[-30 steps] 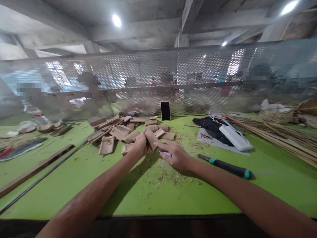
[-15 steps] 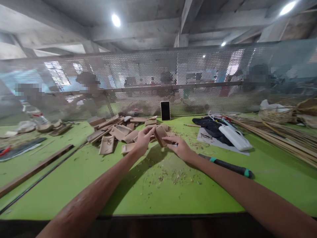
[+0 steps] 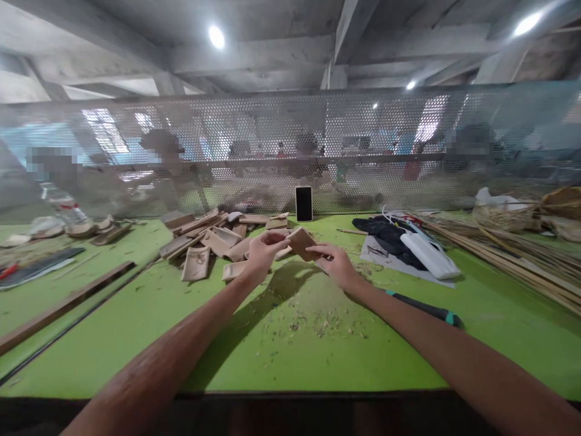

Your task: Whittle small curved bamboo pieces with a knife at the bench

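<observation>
A small flat brown piece of wood or bamboo (image 3: 303, 243) is held up tilted between my two hands, above the green table (image 3: 254, 363). My left hand (image 3: 263, 253) pinches its left corner between thumb and fingers. On the other side, my right hand (image 3: 334, 261) grips its right edge with the fingertips. Something thin shows under the right fingers, too small to make out. Behind my left hand lies a pile of similar curved brown pieces (image 3: 218, 240). Shavings (image 3: 327, 324) are scattered on the table below the hands.
A black-handled tool with green bands (image 3: 422, 306) lies beside my right forearm. Farther right are a white device (image 3: 431, 254), dark cloth (image 3: 385, 236) and long strips (image 3: 503, 251). A phone (image 3: 304, 203) stands before the perforated screen (image 3: 267, 145). At left lies a long wooden bar (image 3: 68, 306).
The brown piece has turned from steeply upright to a flatter tilt and shifted slightly right. My fingers have moved along its edges, still holding it.
</observation>
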{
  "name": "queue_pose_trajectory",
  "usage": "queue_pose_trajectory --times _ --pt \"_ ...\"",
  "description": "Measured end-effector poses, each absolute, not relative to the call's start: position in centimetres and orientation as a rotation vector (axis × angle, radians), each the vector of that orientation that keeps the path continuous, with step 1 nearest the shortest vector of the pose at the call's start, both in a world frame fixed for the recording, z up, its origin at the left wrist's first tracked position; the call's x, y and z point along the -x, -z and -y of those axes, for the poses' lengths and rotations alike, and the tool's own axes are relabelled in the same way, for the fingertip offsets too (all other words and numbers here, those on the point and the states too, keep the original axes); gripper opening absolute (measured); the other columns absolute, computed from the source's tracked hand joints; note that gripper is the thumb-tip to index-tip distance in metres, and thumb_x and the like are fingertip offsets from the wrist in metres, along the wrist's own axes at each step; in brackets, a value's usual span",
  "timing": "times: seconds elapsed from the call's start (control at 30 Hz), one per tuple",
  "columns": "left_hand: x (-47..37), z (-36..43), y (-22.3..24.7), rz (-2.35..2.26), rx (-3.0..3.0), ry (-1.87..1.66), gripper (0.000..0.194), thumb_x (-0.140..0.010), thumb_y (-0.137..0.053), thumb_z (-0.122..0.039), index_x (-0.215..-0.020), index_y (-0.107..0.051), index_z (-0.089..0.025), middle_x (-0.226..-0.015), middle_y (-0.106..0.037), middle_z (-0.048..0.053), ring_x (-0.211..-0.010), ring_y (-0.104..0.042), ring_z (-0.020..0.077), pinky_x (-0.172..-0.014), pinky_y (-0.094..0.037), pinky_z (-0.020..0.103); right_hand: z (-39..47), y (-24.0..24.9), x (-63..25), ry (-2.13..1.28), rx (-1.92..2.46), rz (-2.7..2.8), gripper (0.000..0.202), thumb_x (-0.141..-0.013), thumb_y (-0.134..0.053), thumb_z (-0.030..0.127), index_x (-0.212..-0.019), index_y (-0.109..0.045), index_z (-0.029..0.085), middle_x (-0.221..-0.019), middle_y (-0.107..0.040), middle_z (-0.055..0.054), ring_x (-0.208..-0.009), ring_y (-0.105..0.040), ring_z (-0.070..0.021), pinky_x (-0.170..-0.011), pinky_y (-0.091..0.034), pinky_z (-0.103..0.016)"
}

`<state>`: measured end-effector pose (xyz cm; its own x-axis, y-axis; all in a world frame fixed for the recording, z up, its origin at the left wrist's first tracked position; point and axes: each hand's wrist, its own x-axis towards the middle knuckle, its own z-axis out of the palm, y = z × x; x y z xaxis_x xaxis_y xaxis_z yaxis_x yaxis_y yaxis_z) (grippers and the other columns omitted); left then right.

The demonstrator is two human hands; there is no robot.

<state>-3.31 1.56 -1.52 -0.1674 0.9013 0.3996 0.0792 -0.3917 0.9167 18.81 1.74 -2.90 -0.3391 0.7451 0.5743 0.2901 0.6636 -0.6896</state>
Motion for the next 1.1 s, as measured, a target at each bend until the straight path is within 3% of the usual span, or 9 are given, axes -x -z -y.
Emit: queue_pose_trajectory --times 0.2,0.4,0.53,0.63,0.73,0.87,0.97,1.1 --pt "4.1 -2.1 2.0 -1.167 -1.686 -1.652 0.028 -0.077 -0.08 -0.038 -0.095 -0.072 -0.018 -0.093 -0.076 0.009 -0.085 -0.071 0.0207 -0.075 -0.058 0.032 -1.0 2.7 -18.8 -0.312 0.735 2.013 0.043 -0.087 -0.056 0.002 -0.117 -0.077 0.025 -0.126 -0.07 -0.009 -0.115 -0.066 -0.0268 -0.101 -0.054 -0.048" --pt "4.3 -2.0 2.0 -1.116 -2.199 -1.687 0.016 -0.089 -0.067 -0.029 -0.102 -0.068 -0.02 -0.101 -0.071 0.008 -0.091 -0.067 0.0191 -0.078 -0.055 0.031 -1.1 3.0 -18.9 -0.128 0.726 2.058 0.044 -0.088 -0.056 0.0 -0.121 -0.075 0.025 -0.126 -0.069 -0.008 -0.113 -0.066 -0.0254 -0.098 -0.057 -0.044" --pt "3.8 -2.0 1.8 -1.0 -1.806 -1.616 0.031 -0.09 -0.067 -0.035 -0.116 -0.061 -0.02 -0.115 -0.068 0.01 -0.103 -0.067 0.0214 -0.082 -0.057 0.033 -1.1 3.2 -19.0 0.151 0.772 2.101 0.049 -0.088 -0.055 -0.001 -0.124 -0.073 0.026 -0.125 -0.069 -0.009 -0.113 -0.064 -0.028 -0.093 -0.057 -0.045" --pt "3.1 -1.8 1.6 -0.719 -1.402 -1.364 0.035 -0.096 -0.058 -0.044 -0.12 -0.061 -0.02 -0.125 -0.067 0.012 -0.112 -0.066 0.0237 -0.097 -0.055 0.041 -1.0 3.2 -18.8 0.309 0.814 2.151 0.051 -0.088 -0.056 -0.001 -0.129 -0.07 0.025 -0.123 -0.068 -0.011 -0.111 -0.063 -0.0298 -0.089 -0.057 -0.045" --pt "2.2 -1.2 1.7 -0.562 -1.271 -1.199 0.039 -0.096 -0.058 -0.047 -0.119 -0.065 -0.016 -0.126 -0.067 0.014 -0.114 -0.065 0.0234 -0.106 -0.05 0.041 -0.7 2.9 -18.4 0.462 0.827 2.221 0.04 -0.092 -0.056 0.005 -0.125 -0.072 0.019 -0.115 -0.067 -0.016 -0.105 -0.063 -0.0313 -0.084 -0.055 -0.046" --pt "0.8 0.2 1.8 -0.67 -1.261 -1.239 0.046 -0.088 -0.073 -0.041 -0.126 -0.061 -0.019 -0.129 -0.065 0.012 -0.108 -0.066 0.0224 -0.092 -0.056 0.035 0.3 2.2 -17.5 0.596 0.691 2.363 0.026 -0.098 -0.053 0.014 -0.113 -0.075 0.016 -0.106 -0.067 -0.016 -0.095 -0.062 -0.0276 -0.077 -0.053 -0.042" --pt "0.2 1.0 1.5 -0.805 -1.259 -1.25 0.047 -0.083 -0.078 -0.038 -0.122 -0.062 -0.018 -0.116 -0.07 0.011 -0.096 -0.068 0.0209 -0.077 -0.057 0.029 1.0 2.0 -16.8 0.636 0.513 2.428 0.026 -0.099 -0.05 0.014 -0.111 -0.073 0.016 -0.11 -0.068 -0.015 -0.098 -0.06 -0.0262 -0.081 -0.053 -0.042" --pt "0.4 1.4 0.9 -0.844 -1.356 -1.254 0.038 -0.085 -0.073 -0.041 -0.112 -0.069 -0.015 -0.11 -0.073 0.012 -0.092 -0.069 0.021 -0.077 -0.057 0.03 1.7 2.1 -16.5 0.429 0.365 2.496 0.026 -0.097 -0.052 0.014 -0.116 -0.069 0.017 -0.109 -0.068 -0.012 -0.095 -0.059 -0.0242 -0.085 -0.053 -0.042"
